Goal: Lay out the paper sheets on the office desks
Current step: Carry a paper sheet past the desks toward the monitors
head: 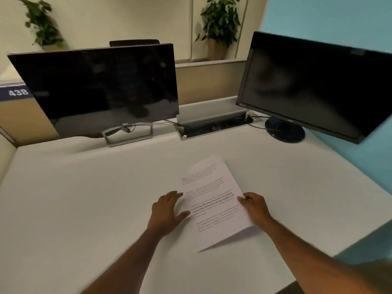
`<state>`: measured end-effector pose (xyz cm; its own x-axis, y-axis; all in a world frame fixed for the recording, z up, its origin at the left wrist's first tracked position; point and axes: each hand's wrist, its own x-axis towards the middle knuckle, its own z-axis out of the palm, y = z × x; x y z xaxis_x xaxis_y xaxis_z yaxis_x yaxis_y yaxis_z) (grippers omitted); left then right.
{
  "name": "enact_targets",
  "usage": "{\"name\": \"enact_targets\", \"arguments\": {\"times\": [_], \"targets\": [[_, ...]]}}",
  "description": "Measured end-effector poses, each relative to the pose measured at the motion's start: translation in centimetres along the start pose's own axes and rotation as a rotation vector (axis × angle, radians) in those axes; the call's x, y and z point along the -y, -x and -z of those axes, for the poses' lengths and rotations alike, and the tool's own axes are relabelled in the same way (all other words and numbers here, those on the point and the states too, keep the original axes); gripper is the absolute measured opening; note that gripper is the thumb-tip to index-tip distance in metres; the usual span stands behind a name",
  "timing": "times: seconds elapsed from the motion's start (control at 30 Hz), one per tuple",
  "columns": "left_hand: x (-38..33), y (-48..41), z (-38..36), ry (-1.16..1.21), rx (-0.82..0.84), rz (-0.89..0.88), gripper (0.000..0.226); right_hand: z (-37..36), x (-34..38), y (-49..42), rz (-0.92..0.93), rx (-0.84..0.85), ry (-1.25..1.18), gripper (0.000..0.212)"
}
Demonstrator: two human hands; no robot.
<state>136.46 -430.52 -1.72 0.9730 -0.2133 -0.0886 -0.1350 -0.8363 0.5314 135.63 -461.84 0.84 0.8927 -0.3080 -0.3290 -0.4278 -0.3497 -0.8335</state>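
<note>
A white paper sheet [212, 200] with printed text lies tilted on the white office desk [84, 209], a little right of centre. Its near right corner is lifted off the desk and casts a shadow. My right hand [255, 207] pinches the sheet's right edge between thumb and fingers. My left hand [167, 211] lies flat with spread fingers at the sheet's left edge, fingertips touching the paper.
Two dark monitors stand at the back: a Dell one [99, 88] on the left and another [318, 88] on the right with a round base [285, 130]. An open cable tray [214, 126] sits between them. A divider panel marked 438 [18, 92] and plants [220, 22] lie behind.
</note>
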Motion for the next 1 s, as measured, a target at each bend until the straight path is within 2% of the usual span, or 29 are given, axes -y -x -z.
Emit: {"name": "enact_targets", "arguments": {"times": [0.07, 0.17, 0.33, 0.43, 0.57, 0.73, 0.87, 1.0], "targets": [[-1.1, 0.2, -1.3, -0.164, 0.089, -0.052, 0.089, 0.2, -0.1, -1.2, 0.009, 0.030, 0.031, 0.011], [-2.5, 0.0, -2.6, -0.289, 0.174, -0.009, 0.097, 0.8, -0.6, -2.6, 0.046, 0.112, 0.134, 0.008], [-2.7, 0.0, -2.3, -0.264, 0.192, 0.034, 0.098, 1.6, -2.4, -3.5, 0.338, 0.119, 0.469, 0.054], [-3.0, 0.1, -2.2, -0.267, 0.193, 0.040, 0.099, 2.1, -3.3, -3.9, 0.483, 0.139, 0.692, 0.055], [-3.7, 0.4, -1.7, -0.223, 0.204, 0.056, 0.103, 2.4, -3.6, -4.0, 0.509, 0.130, 0.767, 0.052], [-4.0, 2.4, -0.1, -0.108, 0.049, 0.167, 0.100, 1.8, -1.7, -4.2, 0.594, 0.142, 0.822, 0.058], [-2.3, 7.4, 1.4, -0.162, -0.085, 0.235, 0.096, -2.0, 0.6, -3.0, 0.775, 0.199, 0.827, 0.059], [1.1, 15.2, 2.8, -0.281, -0.177, 0.334, 0.099, -7.4, 2.1, 1.5, 0.917, 0.341, 0.831, 0.065]]}}
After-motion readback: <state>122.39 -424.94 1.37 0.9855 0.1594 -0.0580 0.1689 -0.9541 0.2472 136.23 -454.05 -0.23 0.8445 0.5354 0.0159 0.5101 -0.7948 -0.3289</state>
